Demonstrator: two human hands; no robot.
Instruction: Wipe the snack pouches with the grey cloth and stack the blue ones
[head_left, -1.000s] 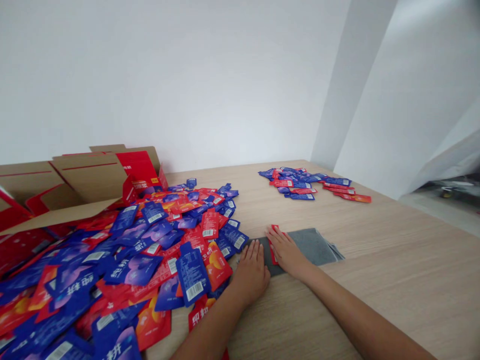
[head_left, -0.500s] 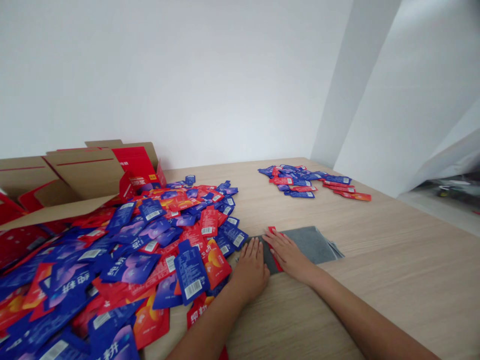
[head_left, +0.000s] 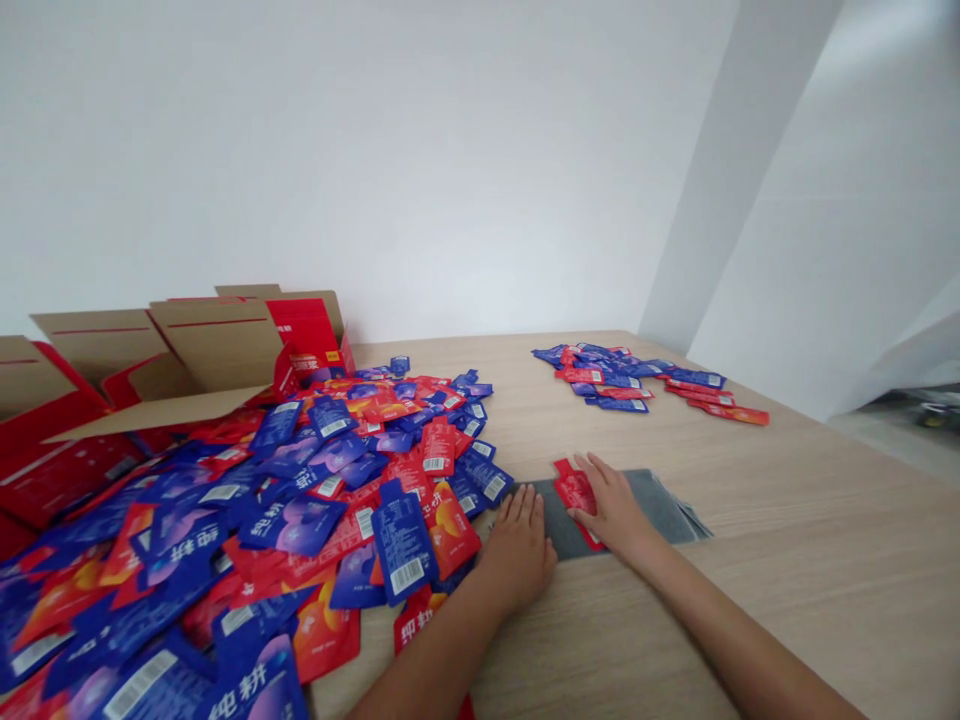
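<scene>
A red pouch (head_left: 574, 488) with a narrow spout end lies on a folded grey cloth (head_left: 660, 510). My right hand (head_left: 611, 505) rests over the right part of this pouch, fingers spread and thumb apart. Flat on the left end of the cloth lies my left hand (head_left: 519, 548), its fingers stretched out and holding nothing. Beside it, to the left, the edge of a large heap begins, with a blue pouch (head_left: 405, 545) and an orange-red pouch (head_left: 452, 530) nearest. My right hand hides part of the red pouch.
A big heap of blue and red pouches (head_left: 289, 525) covers the left of the wooden table (head_left: 750, 560). Behind it stand open red cardboard boxes (head_left: 217, 345). A smaller pile of pouches (head_left: 611, 375) lies at the back right, near the white wall (head_left: 465, 180).
My right hand has slid a little to the right and its thumb has spread, so more of the red pouch shows. The left hand stays on the cloth. The view has turned slightly left.
</scene>
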